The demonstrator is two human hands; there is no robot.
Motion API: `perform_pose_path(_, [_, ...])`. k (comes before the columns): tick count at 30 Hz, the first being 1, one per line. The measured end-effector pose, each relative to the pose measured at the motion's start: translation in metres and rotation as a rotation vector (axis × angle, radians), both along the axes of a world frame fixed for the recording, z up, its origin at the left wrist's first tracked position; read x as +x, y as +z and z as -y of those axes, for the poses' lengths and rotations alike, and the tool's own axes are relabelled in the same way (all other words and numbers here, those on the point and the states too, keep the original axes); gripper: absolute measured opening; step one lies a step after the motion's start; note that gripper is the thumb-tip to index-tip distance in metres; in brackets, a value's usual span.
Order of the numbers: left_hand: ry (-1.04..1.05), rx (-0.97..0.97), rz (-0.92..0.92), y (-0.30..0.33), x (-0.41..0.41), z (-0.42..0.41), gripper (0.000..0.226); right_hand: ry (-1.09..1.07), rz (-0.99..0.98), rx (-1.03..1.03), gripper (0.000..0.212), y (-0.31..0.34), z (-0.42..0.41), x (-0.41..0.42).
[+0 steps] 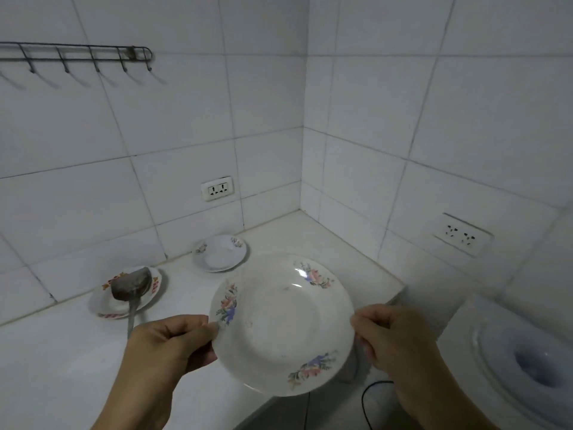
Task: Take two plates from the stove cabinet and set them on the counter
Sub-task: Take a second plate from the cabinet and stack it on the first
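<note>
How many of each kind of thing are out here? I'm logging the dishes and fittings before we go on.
Plates: 3 (held plate, floral plate on the counter, red-patterned plate)
Ladle: 1
Wall sockets: 2 (back socket, side socket)
Hook rack: 1
Total: 7

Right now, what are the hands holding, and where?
Both hands hold the flowered plate by its rim: left hand on the left edge, right hand on the right edge.

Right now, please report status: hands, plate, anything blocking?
Left hand and right hand both grip floral plate, held above counter. Second floral plate already down. Ladle plate left, not blocking.
</note>
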State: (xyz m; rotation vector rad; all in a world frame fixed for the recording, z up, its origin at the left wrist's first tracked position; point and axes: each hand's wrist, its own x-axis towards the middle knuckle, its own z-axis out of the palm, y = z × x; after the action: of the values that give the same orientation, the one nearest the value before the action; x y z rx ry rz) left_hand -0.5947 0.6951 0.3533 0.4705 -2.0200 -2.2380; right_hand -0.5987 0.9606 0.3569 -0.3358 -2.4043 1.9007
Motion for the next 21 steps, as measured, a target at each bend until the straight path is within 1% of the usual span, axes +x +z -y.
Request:
perform_pose_path(3, [0.066,0.009,-0.008,0.002,-0.025,-0.006,0.013,0.063,-0.026,0.031,0.026,0.006,-0.007,-0.042])
perform_pose_path(11, [0.159,0.004,-0.046,0.001,-0.075,0.005,0.015,0.176,-0.019,-0.014,0.023,0.001,0.008,-0.13])
perform_pose_path(16, [0.161,0.019,-0.044,-0.011,-0.112,0.028,0.015,0.2,-0.02,0.006,0.025,-0.011,0.03,-0.169])
perform_pose_path(21, [0.119,0.026,0.022,-0.043,-0.157,0.056,0.013,0.188,-0.001,0.072,0.029,-0.037,0.056,-0.21])
